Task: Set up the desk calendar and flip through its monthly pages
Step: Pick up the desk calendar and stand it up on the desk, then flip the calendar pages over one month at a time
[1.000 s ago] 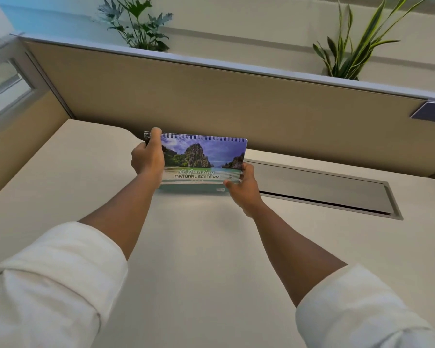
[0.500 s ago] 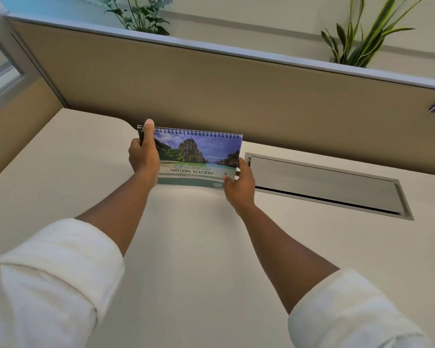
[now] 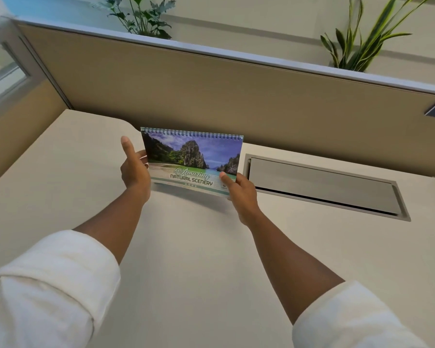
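- The desk calendar (image 3: 192, 160) sits at the centre of the frame, upright with its cover facing the camera and its spiral binding along the top edge; the cover reads "Amazing Natural Scenery".
- It stands or hovers just over the desk (image 3: 186, 259). A shadow lies under its lower edge, so I cannot tell whether the base touches.
- The left hand (image 3: 135, 172) is at the calendar's left edge. Its thumb points up, clear of the cover, and its fingers go behind; whether they grip cannot be told.
- The right hand (image 3: 240, 192) is clamped on the lower right corner, thumb on the front and fingers behind, probably to steady the stand.
- Holding both ends likely keeps the calendar square while it is placed.
- Right of it, a cable tray lid (image 3: 322, 187) is set into the desk, and a partition (image 3: 211, 96) rises behind.
- The cover is still showing, so no monthly page has been flipped yet.
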`<action>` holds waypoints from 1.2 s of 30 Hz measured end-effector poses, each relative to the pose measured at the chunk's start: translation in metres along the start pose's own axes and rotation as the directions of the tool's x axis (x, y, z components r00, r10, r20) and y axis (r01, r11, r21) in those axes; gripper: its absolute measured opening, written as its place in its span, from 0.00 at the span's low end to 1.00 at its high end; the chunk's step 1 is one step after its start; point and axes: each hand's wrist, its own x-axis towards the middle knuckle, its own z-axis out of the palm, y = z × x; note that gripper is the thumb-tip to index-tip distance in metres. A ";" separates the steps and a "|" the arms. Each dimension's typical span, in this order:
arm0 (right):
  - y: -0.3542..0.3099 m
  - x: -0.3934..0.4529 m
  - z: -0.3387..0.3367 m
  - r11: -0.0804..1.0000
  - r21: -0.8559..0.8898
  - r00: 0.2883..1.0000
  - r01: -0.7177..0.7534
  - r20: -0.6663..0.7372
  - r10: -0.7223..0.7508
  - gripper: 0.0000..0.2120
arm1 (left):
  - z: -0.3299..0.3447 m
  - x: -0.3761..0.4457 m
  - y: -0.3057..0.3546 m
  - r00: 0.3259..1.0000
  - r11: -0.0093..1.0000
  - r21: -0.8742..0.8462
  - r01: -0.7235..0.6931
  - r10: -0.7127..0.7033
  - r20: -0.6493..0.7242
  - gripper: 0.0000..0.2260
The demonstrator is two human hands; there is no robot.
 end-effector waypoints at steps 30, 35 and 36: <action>-0.082 0.000 -0.001 0.889 0.453 0.986 0.059 0.111 -0.122 0.35 | -0.026 0.019 -0.040 0.987 0.916 0.376 -0.139 0.097 0.128 0.21; -0.052 -0.002 -0.007 0.929 0.370 1.000 0.028 -0.024 -0.020 0.27 | -0.026 0.018 -0.040 0.990 0.887 0.442 -0.133 0.100 0.096 0.21; -0.047 -0.003 -0.008 0.940 0.342 0.999 0.001 -0.041 0.014 0.25 | -0.025 0.017 -0.040 0.991 0.882 0.453 -0.129 0.100 0.088 0.21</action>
